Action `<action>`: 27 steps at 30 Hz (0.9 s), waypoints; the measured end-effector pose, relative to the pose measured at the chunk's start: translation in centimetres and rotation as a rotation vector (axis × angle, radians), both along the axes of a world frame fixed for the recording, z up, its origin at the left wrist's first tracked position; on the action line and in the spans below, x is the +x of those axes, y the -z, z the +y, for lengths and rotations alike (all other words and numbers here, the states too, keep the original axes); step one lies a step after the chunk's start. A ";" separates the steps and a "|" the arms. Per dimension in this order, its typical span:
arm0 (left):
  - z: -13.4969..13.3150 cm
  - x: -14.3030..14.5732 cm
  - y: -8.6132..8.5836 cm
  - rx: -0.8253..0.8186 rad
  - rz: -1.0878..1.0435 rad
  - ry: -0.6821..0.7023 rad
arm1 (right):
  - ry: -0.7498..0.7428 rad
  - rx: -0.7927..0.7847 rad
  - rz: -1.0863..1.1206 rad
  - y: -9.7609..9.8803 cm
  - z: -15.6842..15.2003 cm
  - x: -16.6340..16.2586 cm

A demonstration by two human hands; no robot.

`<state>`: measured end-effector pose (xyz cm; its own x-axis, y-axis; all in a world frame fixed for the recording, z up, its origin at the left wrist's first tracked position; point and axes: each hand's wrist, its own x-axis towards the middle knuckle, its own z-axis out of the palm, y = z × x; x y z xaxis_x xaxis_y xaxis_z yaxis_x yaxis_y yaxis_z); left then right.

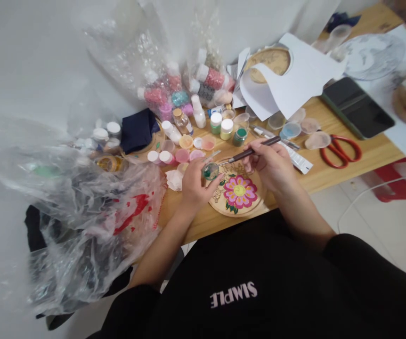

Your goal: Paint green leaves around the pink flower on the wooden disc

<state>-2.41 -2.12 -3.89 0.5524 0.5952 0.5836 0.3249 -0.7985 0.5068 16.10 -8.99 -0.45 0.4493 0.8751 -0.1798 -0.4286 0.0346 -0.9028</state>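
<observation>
My left hand [196,186] is closed around a small clear cup [210,171] with dark green paint in it. Between the fingers of my right hand [272,162] is a slim tool with a dark handle [255,147] and a thin metal shaft, its tip at the cup's rim; whether it is a brush or a small spatula I cannot make out. Below both hands a round wooden plaque [236,213] lies on the table, bearing a pink and purple flower [240,191] with a yellow centre and green leaves. Part of the plaque is hidden behind my left hand.
Paint jars [226,129] and small cups stand behind the plaque. Red-handled scissors [340,151], a phone [358,107] and white paper [295,77] lie to the right. Crumpled plastic bags [93,235] cover the left side. The table's front edge [196,233] is close to my body.
</observation>
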 end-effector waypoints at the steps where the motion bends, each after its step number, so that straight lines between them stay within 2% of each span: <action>1: -0.1 0.0 0.0 -0.009 0.007 -0.002 | -0.001 0.000 -0.003 0.0 0.0 0.0; 27: -0.1 0.1 0.1 0.029 0.005 -0.009 | 0.055 0.026 -0.066 -0.1 -0.3 0.2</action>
